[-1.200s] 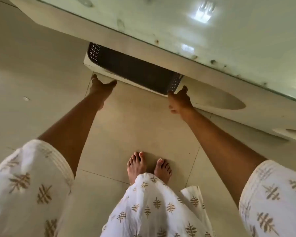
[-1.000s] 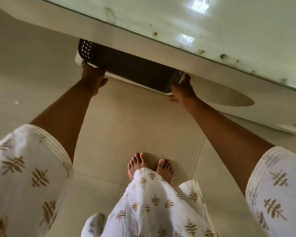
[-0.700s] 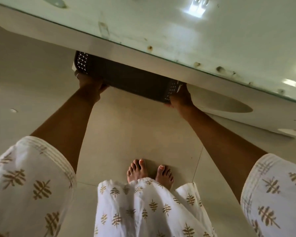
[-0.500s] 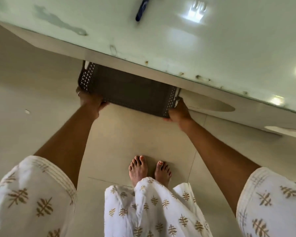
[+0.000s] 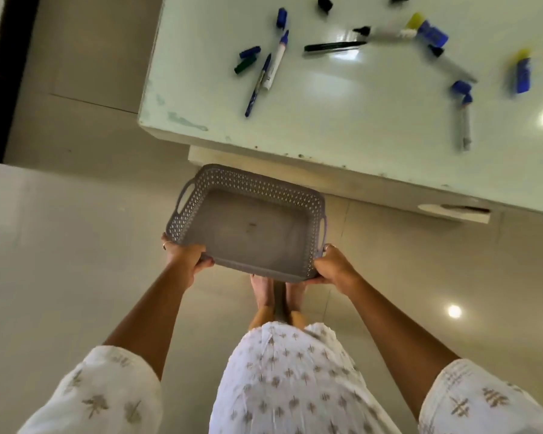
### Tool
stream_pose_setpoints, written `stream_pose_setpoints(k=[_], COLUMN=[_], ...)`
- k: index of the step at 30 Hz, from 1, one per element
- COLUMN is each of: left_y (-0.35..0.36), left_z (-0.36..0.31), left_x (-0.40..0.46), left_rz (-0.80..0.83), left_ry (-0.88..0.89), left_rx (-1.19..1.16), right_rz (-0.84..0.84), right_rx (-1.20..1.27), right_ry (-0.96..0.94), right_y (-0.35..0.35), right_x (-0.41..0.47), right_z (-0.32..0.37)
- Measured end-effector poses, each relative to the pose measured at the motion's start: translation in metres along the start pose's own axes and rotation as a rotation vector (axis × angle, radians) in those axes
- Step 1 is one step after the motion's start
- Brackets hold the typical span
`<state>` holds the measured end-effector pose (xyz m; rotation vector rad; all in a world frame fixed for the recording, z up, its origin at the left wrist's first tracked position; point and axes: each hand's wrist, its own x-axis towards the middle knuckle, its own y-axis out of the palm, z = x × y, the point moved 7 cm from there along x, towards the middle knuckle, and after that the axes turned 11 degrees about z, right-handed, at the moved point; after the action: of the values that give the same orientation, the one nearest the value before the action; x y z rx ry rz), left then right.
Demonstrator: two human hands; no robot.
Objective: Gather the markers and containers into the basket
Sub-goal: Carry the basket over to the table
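Observation:
I hold a grey perforated basket (image 5: 248, 180) in front of me, below the table's near edge. My left hand (image 5: 184, 256) grips its near left corner and my right hand (image 5: 333, 267) grips its near right corner. Nothing lies inside the basket. On the pale glass table (image 5: 342, 120) lie several markers: a white one with a blue cap (image 5: 276, 62), a thin blue pen (image 5: 257, 86), a black pen (image 5: 334, 46) and a grey marker (image 5: 465, 126). Two small blue containers with yellow caps, one (image 5: 430, 31) and another (image 5: 523, 73), lie at the far right.
Loose blue and green caps (image 5: 246, 59) lie near the pens. The table's left corner (image 5: 145, 120) juts over the tiled floor (image 5: 60, 245). A white shelf edge (image 5: 452, 211) shows under the table at right. My bare feet (image 5: 276, 296) stand below the basket.
Both hands gripped the basket under the table, pulled it out and lifted it toward me. My view rose, so the table top with the markers now shows.

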<state>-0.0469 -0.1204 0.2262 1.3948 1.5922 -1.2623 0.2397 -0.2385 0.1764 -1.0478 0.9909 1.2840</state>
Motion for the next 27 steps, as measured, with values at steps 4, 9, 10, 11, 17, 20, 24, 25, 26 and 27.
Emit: stream_pose_setpoints(k=[4, 9, 10, 11, 17, 20, 24, 25, 26, 27], left_y=[-0.013, -0.024, -0.024, -0.023, 0.002, 0.018, 0.060, 0.075, 0.091, 0.107], left_z=[0.025, 0.050, 0.050, 0.046, 0.005, -0.011, -0.025, -0.028, -0.031, -0.034], left_x=[-0.082, -0.136, -0.142, -0.148, -0.179, -0.189, -0.208, -0.210, -0.212, -0.215], left_rz=[0.000, -0.018, -0.010, -0.002, 0.063, 0.057, 0.107, 0.125, 0.142, 0.155], left_ry=[-0.060, -0.001, 0.028, 0.059, 0.231, 0.311, 0.403, 0.436, 0.473, 0.506], left_rx=[-0.047, -0.115, -0.106, -0.094, 0.022, 0.167, 0.225, 0.275, 0.337, 0.391], right_rz=[0.075, 0.090, 0.082, 0.061, -0.048, -0.084, -0.155, -0.180, -0.206, -0.229], right_rx=[0.055, 0.038, 0.036, 0.036, 0.131, 0.209, 0.218, 0.228, 0.241, 0.255], right_ry=[0.043, 0.012, -0.007, -0.023, -0.136, -0.214, -0.272, -0.280, -0.281, -0.280], right_y=[-0.013, -0.029, -0.032, -0.037, -0.059, -0.078, -0.115, -0.128, -0.143, -0.157], right_x=[-0.094, -0.160, -0.165, -0.172, -0.204, -0.215, -0.231, -0.235, -0.238, -0.240], right_z=[-0.009, -0.016, -0.018, -0.019, -0.026, -0.032, -0.041, -0.047, -0.053, -0.060])
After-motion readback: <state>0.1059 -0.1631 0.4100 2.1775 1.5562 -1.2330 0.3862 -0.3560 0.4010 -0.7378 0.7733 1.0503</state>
